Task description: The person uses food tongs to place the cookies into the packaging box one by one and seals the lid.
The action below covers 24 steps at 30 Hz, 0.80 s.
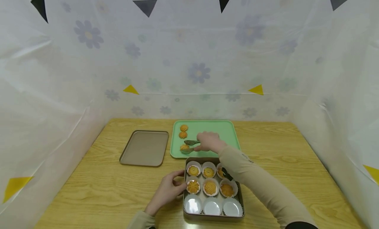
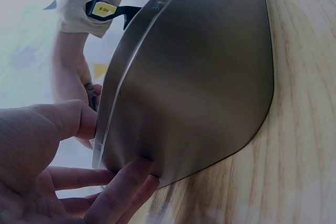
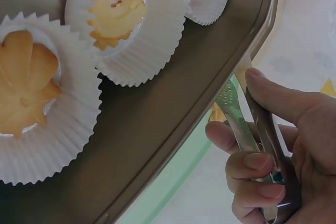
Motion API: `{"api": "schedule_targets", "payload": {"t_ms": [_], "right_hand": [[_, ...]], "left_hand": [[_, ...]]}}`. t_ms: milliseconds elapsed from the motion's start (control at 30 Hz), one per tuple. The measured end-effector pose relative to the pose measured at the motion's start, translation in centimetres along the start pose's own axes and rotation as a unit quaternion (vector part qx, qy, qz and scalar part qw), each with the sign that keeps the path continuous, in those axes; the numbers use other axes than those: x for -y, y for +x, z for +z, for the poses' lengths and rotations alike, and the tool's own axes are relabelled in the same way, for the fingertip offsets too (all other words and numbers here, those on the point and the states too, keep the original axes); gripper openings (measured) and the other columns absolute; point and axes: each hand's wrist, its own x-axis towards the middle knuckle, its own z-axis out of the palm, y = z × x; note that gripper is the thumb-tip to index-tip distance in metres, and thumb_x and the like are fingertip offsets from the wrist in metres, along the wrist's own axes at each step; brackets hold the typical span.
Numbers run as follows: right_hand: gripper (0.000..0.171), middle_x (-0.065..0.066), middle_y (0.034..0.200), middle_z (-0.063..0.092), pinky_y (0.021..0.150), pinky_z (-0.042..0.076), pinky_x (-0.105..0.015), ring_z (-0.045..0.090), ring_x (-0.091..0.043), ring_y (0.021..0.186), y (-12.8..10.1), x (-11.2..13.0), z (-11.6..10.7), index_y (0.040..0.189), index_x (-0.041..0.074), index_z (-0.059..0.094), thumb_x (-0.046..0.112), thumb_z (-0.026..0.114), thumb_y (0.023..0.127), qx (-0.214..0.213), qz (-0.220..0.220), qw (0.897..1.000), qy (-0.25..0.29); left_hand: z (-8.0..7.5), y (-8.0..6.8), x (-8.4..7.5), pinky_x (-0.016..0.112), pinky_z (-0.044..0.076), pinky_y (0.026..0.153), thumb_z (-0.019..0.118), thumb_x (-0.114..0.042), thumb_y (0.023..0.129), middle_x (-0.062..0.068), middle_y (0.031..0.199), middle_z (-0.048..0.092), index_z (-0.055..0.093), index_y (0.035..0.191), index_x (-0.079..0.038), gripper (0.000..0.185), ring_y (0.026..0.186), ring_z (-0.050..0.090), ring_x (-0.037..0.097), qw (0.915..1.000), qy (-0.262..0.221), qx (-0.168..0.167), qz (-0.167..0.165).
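Note:
A bronze tin (image 1: 185, 212) near the table's front holds white paper cups, several with orange cookies (image 1: 210, 187) and the front row bare. My left hand (image 1: 168, 190) rests on the tin's left wall (image 2: 184, 87), thumb and fingers straight against it. My right hand (image 1: 208, 141) reaches over the green tray (image 1: 225, 130) and grips metal tongs (image 1: 190, 142), whose tips straddle a cookie (image 1: 185, 147) at the tray's front left. In the right wrist view the fingers wrap the tongs (image 3: 252, 129) beyond the tin's rim (image 3: 210, 98). Two more cookies (image 1: 183, 131) lie on the tray.
The tin's flat lid (image 1: 144, 147) lies to the left of the green tray. The wooden table (image 1: 88, 186) is walled on three sides by a flowered white sheet (image 1: 189, 58).

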Motion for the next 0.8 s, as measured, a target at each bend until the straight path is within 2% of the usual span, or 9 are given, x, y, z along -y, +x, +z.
{"api": "schedule_targets", "payload": {"t_ms": [233,400,500,600,700,800], "right_hand": [[0.033,0.002,0.067,0.041,0.057,0.03,-0.031,0.035,-0.014,0.061,-0.12,0.09,0.03,0.078,0.013,0.057,0.038,0.072,0.092,-0.004,-0.001,1.0,0.0],[0.032,0.001,0.068,0.047,0.056,0.031,-0.031,0.036,-0.014,0.061,-0.1,0.03,0.13,0.08,0.011,0.061,0.039,0.071,0.092,-0.005,-0.004,1.0,-0.006],[0.031,-0.002,0.085,0.065,0.059,0.044,-0.032,0.052,-0.015,0.067,-0.17,-0.01,0.09,0.096,0.008,0.069,0.039,0.071,0.092,-0.009,-0.004,1.0,-0.01],[0.041,-0.008,0.114,0.072,0.073,0.059,-0.041,0.068,-0.024,0.09,-0.3,-0.17,0.04,0.117,0.007,0.07,0.039,0.072,0.092,-0.011,-0.003,1.0,-0.009],[0.048,-0.011,0.129,0.068,0.086,0.06,-0.049,0.068,-0.032,0.109,-0.43,-0.44,-0.07,0.127,0.007,0.066,0.039,0.071,0.092,-0.01,-0.001,1.0,-0.007],[0.048,-0.011,0.131,0.068,0.088,0.06,-0.05,0.068,-0.032,0.111,-0.59,-0.71,-0.25,0.129,0.008,0.066,0.04,0.07,0.093,-0.01,0.0,1.0,-0.006]], "left_hand": [[0.02,0.0,-0.1,0.021,0.061,0.068,0.067,-0.007,0.089,0.036,0.131,0.058,0.052,0.137,0.013,0.054,0.094,0.074,0.037,1.0,0.003,-0.001,0.002],[0.03,0.03,-0.06,0.02,0.061,0.068,0.067,-0.007,0.089,0.036,0.131,0.058,0.052,0.136,0.013,0.054,0.093,0.074,0.036,1.0,0.007,-0.001,0.003],[0.03,0.03,-0.01,0.02,0.06,0.068,0.067,-0.008,0.089,0.036,0.131,0.058,0.052,0.136,0.013,0.054,0.093,0.074,0.036,1.0,0.007,-0.001,0.003],[0.03,-0.02,-0.03,0.02,0.061,0.068,0.067,-0.008,0.089,0.036,0.132,0.058,0.052,0.136,0.013,0.054,0.093,0.074,0.036,1.0,0.005,-0.001,0.0],[0.07,-0.08,-0.08,0.021,0.061,0.067,0.067,-0.007,0.088,0.036,0.132,0.058,0.052,0.136,0.013,0.054,0.093,0.074,0.035,1.0,0.002,-0.001,-0.002],[0.08,-0.11,-0.14,0.02,0.06,0.067,0.067,-0.007,0.088,0.035,0.132,0.058,0.052,0.137,0.013,0.054,0.092,0.074,0.034,1.0,0.0,-0.002,-0.003]]}}
